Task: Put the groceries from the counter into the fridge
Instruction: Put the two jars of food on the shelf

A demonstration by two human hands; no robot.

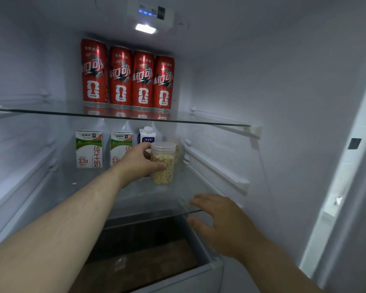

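Note:
I look into the open fridge. My left hand [141, 163] grips a clear plastic jar of oat flakes [164, 167] that stands on the middle glass shelf [135, 194], right of centre. A second clear jar [178, 152] is partly hidden just behind it. My right hand [218, 220] hovers with spread fingers at the front right edge of that shelf and holds nothing. Two green-and-white milk cartons [89, 149] and a small blue-and-white carton [146, 135] stand at the back of the same shelf.
Several red cola cans [127, 78] line the back of the top glass shelf [209, 122]. A dark drawer [148, 246] lies below the middle shelf. The fridge's right wall carries shelf rails [216, 168]. The fridge's white front edge [338, 180] runs down the right.

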